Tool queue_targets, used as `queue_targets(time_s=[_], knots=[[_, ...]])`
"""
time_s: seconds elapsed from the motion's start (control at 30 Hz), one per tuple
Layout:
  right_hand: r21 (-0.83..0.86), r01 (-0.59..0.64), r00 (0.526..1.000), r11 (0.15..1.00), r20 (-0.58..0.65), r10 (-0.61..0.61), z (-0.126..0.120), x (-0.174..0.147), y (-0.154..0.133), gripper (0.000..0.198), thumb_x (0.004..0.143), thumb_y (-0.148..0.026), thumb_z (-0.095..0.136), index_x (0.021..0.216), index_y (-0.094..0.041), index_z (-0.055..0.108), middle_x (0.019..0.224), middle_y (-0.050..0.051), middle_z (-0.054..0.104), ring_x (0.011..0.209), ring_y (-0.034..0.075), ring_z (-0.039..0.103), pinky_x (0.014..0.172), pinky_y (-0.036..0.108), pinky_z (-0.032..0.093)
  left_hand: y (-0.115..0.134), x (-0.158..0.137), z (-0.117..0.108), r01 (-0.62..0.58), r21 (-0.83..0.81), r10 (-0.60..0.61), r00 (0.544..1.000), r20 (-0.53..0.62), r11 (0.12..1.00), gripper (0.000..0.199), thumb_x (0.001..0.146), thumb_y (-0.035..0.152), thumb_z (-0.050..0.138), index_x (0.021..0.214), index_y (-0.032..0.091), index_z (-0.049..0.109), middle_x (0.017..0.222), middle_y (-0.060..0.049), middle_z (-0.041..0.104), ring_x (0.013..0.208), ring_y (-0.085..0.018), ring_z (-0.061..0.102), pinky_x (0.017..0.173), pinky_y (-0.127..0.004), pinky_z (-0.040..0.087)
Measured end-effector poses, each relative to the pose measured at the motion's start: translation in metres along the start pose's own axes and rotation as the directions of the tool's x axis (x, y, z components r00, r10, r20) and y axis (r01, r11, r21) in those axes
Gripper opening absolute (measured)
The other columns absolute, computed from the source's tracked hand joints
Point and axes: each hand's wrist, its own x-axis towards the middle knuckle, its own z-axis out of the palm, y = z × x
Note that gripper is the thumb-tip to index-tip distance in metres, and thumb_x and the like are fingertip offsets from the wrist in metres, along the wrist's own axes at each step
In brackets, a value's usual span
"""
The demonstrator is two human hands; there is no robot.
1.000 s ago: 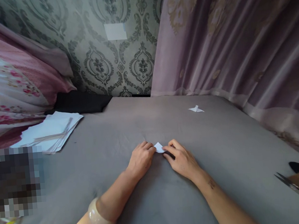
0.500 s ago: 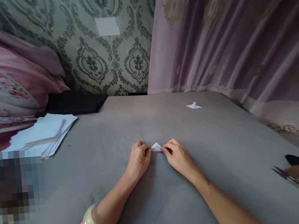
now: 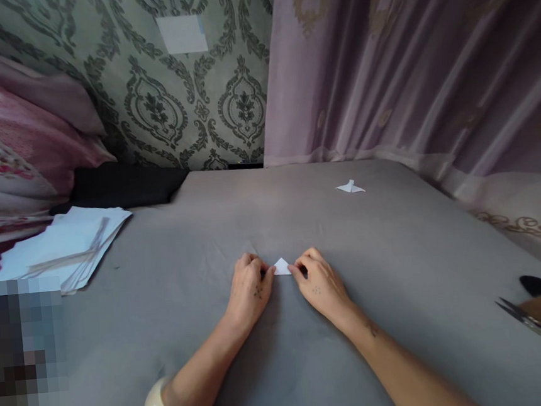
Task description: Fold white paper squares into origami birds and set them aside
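Observation:
A small folded piece of white paper (image 3: pixel 282 267), triangular at the top, is held low over or on the grey cloth surface (image 3: pixel 271 215). My left hand (image 3: pixel 252 287) pinches its left corner between thumb and fingers. On the opposite side, my right hand (image 3: pixel 319 281) pinches the right corner the same way. The lower fingers of both hands are curled and partly hidden. Farther back on the right lies a folded white paper figure (image 3: pixel 350 187) with two pointed wings, apart from both hands.
A stack of white paper sheets (image 3: pixel 65 240) with loose strips on top lies at the left, before a folded black cloth (image 3: pixel 122 185). Scissors (image 3: pixel 521 314) and other small items sit at the right edge. Pink curtains (image 3: pixel 359 81) hang behind, along the right side.
Both hands stay pinched on the white paper, which now shows a slightly more even triangle. The camera view has shifted a little.

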Motion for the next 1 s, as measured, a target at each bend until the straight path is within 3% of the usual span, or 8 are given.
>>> queue_targets(time_s=[0.4, 0.57, 0.7, 0.8, 0.9, 1.0], knots=[[-0.051, -0.011, 1.000, 0.999, -0.011, 0.011, 0.001, 0.001, 0.000, 0.020, 0.088, -0.035, 0.056, 0.076, -0.021, 0.060, 0.091, 0.002, 0.059, 0.071, 0.015, 0.060, 0.061, 0.027, 0.039, 0.000, 0.000, 0.001, -0.021, 0.116, 0.017, 0.999, 0.029, 0.993, 0.017, 0.090, 0.027, 0.050, 0.078, 0.017, 0.057, 0.090, -0.008, 0.057, 0.085, -0.022, 0.053, 0.079, -0.035, 0.045], [-0.039, 0.028, 0.999, 0.999, -0.021, -0.029, 0.002, 0.001, 0.006, 0.016, 0.089, -0.034, 0.055, 0.080, -0.021, 0.057, 0.089, 0.003, 0.058, 0.072, 0.016, 0.060, 0.063, 0.028, 0.042, 0.004, 0.000, -0.002, -0.028, 0.161, 0.020, 0.998, 0.051, 0.987, 0.008, 0.091, 0.021, 0.047, 0.093, 0.017, 0.054, 0.094, -0.007, 0.056, 0.085, -0.021, 0.051, 0.077, -0.034, 0.046], [0.039, 0.120, 0.992, 0.992, -0.032, -0.119, 0.002, 0.001, 0.010, 0.009, 0.090, -0.028, 0.053, 0.093, -0.021, 0.056, 0.093, 0.004, 0.060, 0.084, 0.019, 0.061, 0.072, 0.029, 0.046, 0.010, 0.002, -0.006, -0.142, 0.222, 0.105, 0.980, 0.171, 0.965, 0.020, 0.094, 0.014, 0.038, 0.100, 0.018, 0.057, 0.099, -0.006, 0.058, 0.088, -0.021, 0.050, 0.081, -0.032, 0.045], [0.049, 0.210, 0.977, 0.976, 0.020, -0.211, -0.001, -0.001, 0.007, 0.017, 0.093, -0.021, 0.044, 0.102, -0.022, 0.058, 0.100, 0.004, 0.060, 0.085, 0.017, 0.061, 0.071, 0.027, 0.046, 0.016, 0.004, -0.012, -0.237, 0.271, 0.163, 0.949, 0.269, 0.933, 0.025, 0.092, 0.008, 0.038, 0.101, 0.018, 0.059, 0.098, -0.006, 0.059, 0.090, -0.020, 0.050, 0.081, -0.030, 0.045], [-0.029, 0.297, 0.950, 0.954, 0.105, -0.293, -0.004, -0.004, 0.000, 0.034, 0.093, -0.012, 0.037, 0.109, -0.028, 0.062, 0.102, 0.003, 0.059, 0.087, 0.016, 0.060, 0.068, 0.025, 0.044, 0.023, 0.004, -0.018, -0.278, 0.344, 0.155, 0.926, 0.345, 0.897, 0.020, 0.093, 0.012, 0.041, 0.098, 0.017, 0.060, 0.098, -0.006, 0.061, 0.090, -0.021, 0.053, 0.078, -0.031, 0.047], [-0.159, 0.372, 0.924, 0.915, 0.162, -0.348, -0.008, -0.007, -0.006, 0.037, 0.093, -0.011, 0.039, 0.112, -0.032, 0.063, 0.097, 0.002, 0.059, 0.087, 0.017, 0.059, 0.068, 0.025, 0.042, 0.031, 0.002, -0.021, -0.295, 0.393, 0.129, 0.908, 0.398, 0.871, 0.019, 0.092, 0.013, 0.044, 0.096, 0.016, 0.062, 0.097, -0.008, 0.062, 0.091, -0.023, 0.055, 0.076, -0.034, 0.048]])
